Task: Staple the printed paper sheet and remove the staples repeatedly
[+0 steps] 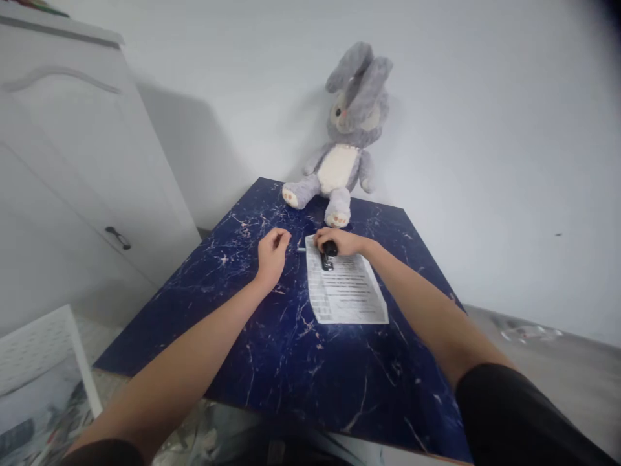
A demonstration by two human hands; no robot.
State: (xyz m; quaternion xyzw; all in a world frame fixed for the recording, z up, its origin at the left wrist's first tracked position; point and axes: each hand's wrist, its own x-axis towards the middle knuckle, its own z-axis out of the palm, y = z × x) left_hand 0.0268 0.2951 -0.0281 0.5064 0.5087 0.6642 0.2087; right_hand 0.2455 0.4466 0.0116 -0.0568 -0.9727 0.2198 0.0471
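Note:
A printed sheet of paper (347, 291) lies on the dark blue marbled table (272, 349). Over its top left part, my right hand (342, 241) is closed around a black stapler (327, 261), whose lower end rests on or just above the paper. My left hand (272, 254) hovers to the left of the sheet, its fingers curled and thumb and fingertips pinched together. Whether anything small is between them cannot be seen. A thin white stick-like piece (301, 250) lies between my left hand and the paper's left edge.
A grey plush rabbit (339, 165) sits at the table's far edge against the wall. To the left stands a white cabinet (82, 162) with a dark handle. A white plastic chair (72, 336) is at the lower left.

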